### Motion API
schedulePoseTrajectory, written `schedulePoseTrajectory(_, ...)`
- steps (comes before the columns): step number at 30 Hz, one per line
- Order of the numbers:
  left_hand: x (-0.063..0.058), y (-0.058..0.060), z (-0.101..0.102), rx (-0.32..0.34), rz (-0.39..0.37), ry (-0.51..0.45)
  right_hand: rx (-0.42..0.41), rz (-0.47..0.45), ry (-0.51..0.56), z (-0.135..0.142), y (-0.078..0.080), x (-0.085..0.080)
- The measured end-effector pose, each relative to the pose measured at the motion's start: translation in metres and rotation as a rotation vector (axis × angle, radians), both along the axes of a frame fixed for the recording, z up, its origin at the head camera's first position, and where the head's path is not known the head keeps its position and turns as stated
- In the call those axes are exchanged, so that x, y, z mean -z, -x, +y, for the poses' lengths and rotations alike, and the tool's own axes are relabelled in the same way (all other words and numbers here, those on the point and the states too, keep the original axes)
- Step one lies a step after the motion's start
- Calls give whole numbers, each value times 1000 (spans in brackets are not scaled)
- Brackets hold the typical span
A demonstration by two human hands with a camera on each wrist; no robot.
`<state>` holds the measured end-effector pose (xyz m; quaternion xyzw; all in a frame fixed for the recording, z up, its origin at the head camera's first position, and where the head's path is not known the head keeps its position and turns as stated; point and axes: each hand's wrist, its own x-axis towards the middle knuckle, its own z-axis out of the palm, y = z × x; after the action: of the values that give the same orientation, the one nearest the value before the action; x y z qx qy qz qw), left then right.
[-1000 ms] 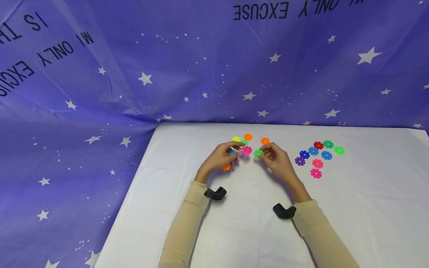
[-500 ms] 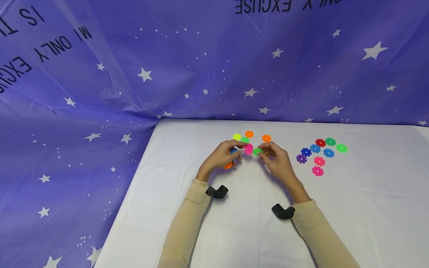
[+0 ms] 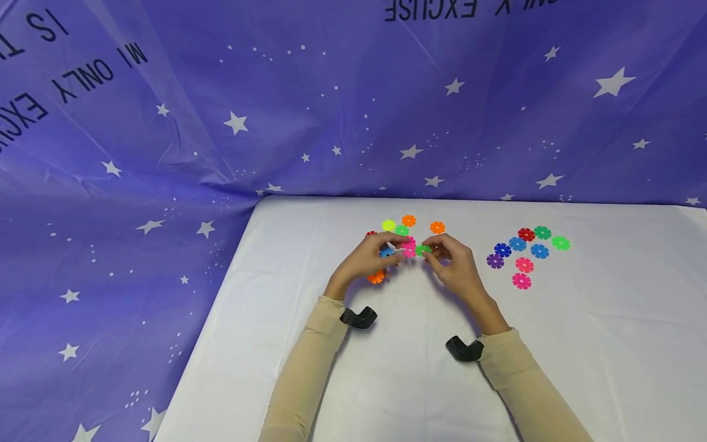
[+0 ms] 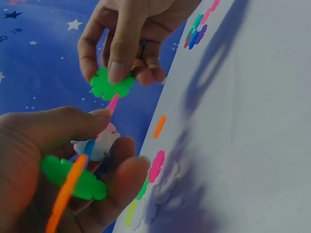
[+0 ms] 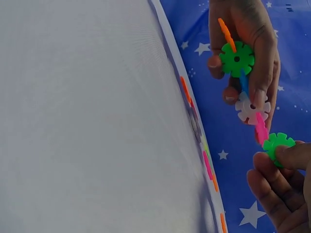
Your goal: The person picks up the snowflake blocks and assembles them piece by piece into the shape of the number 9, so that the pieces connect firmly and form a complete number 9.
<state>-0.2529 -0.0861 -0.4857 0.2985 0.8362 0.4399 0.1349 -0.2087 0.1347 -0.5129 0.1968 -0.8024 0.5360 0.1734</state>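
Observation:
My left hand [image 3: 364,256] grips a chain of slotted plastic snowflake discs, thumb and fingers on its white disc [image 5: 252,108]. Away from there, a blue disc [image 5: 244,83], a green disc [image 5: 236,59] and an orange disc [image 5: 226,34] follow toward the palm. A pink disc [image 5: 261,127] sticks out at the other end. Between thumb and fingers, my right hand [image 3: 455,264] pinches a bright green disc [image 5: 278,145]. Its edge meets the pink disc's edge at an angle; whether their slots interlock I cannot tell. Both hands are raised over the white table.
Loose discs lie behind the hands, among them a yellow one [image 3: 389,225] and an orange one [image 3: 437,228]. Farther right is a spread of several discs, including a red one [image 3: 526,234]. A purple starred cloth [image 3: 331,123] hangs past the table's [image 3: 607,356] back edge.
The right hand's green disc has come left, closing the gap to the pink disc at the chain's end. The left hand keeps its grip on the chain. The loose discs stay put.

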Motion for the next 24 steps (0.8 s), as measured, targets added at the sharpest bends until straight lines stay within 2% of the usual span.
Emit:
schedulePoseTrajectory(6,5,-2,4,-24,-80,-36,-6,9,-13,-8,-16,-31)
schedulePoseTrajectory(10,4,-2,2,-61,-72,-26,-2,12,-7,-7,-16,-31)
schedulePoseTrajectory(15,-1,-3,0,-101,-102,-34,6,7,-10,-7,-15,-29)
schedulePoseTrajectory(24,-3,-3,1,-97,-108,-46,-12,30,-9,-8,-15,-29)
